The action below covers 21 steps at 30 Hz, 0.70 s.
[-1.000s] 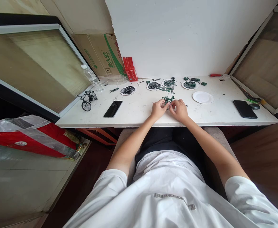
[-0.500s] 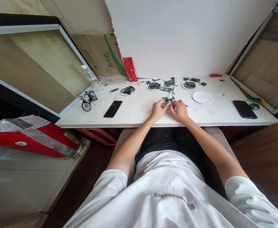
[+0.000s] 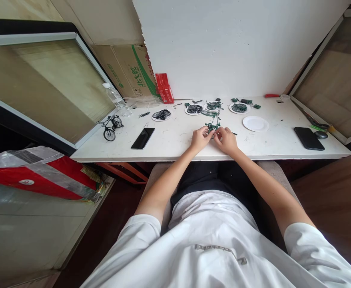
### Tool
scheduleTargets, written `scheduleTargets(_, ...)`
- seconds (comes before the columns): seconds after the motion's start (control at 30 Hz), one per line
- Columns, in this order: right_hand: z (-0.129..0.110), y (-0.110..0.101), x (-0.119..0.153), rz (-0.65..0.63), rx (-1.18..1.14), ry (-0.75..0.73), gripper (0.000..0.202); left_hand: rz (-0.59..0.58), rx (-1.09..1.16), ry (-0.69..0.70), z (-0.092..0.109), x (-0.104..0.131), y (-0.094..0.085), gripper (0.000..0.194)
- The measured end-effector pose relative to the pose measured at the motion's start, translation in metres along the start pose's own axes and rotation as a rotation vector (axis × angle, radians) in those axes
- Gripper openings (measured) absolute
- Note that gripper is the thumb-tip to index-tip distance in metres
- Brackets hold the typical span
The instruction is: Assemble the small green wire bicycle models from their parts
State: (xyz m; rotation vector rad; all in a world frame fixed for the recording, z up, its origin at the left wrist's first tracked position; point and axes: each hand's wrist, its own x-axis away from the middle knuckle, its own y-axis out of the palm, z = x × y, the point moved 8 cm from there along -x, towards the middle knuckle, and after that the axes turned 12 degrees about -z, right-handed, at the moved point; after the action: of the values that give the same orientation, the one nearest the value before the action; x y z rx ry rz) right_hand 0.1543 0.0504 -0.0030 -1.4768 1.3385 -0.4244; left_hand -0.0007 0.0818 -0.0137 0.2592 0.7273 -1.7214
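Between my hands, close to the table's front edge, is a small green model bicycle (image 3: pixel 214 122). Its upper part rises beyond my fingertips, while its lower part is mostly covered by them. My left hand (image 3: pixel 200 138) pinches it from the left with fingers closed. From the right, my right hand (image 3: pixel 226 140) meets it, thumb and fingers closed at the same spot. Any tiny part between the fingertips is too small to make out. Just behind the bicycle lie paper plates with green parts (image 3: pixel 214 105) and black parts (image 3: pixel 194 108).
A finished-looking black model bicycle (image 3: pixel 112 126) stands at the left, near a phone (image 3: pixel 142 138) and a plastic bottle (image 3: pixel 115 98). To the right are a white plate (image 3: pixel 256 124), a plate of green parts (image 3: pixel 239 107), a second phone (image 3: pixel 309 138) and a mouse (image 3: pixel 321 135).
Both hands stay at the bicycle; the right-hand fingers have shifted very slightly. The other things on the table have not moved.
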Motion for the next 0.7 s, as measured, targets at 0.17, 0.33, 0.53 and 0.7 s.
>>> scheduleTargets(0.17, 0.0020, 0.0003, -0.0006, -0.014, 0.041, 0.036, 0.035, 0.005, 0.005, -0.008, -0.0019, 0.0001, -0.0009, 0.049)
scheduleTargets(0.33, -0.0005, -0.0026, 0.0014, -0.007, -0.004, 0.057, 0.022, -0.003, 0.008, -0.016, -0.0074, -0.0004, -0.0006, 0.050)
scheduleTargets(0.53, -0.0023, -0.0019, 0.0011, 0.002, 0.011, 0.038, 0.020, -0.028, -0.022, -0.007, -0.0086, -0.0006, 0.0006, 0.049)
scheduleTargets(0.7, 0.0059, 0.0000, 0.0001, 0.023, 0.035, 0.075, 0.030, -0.020, -0.043, 0.008, -0.0036, -0.0008, -0.0001, 0.051)
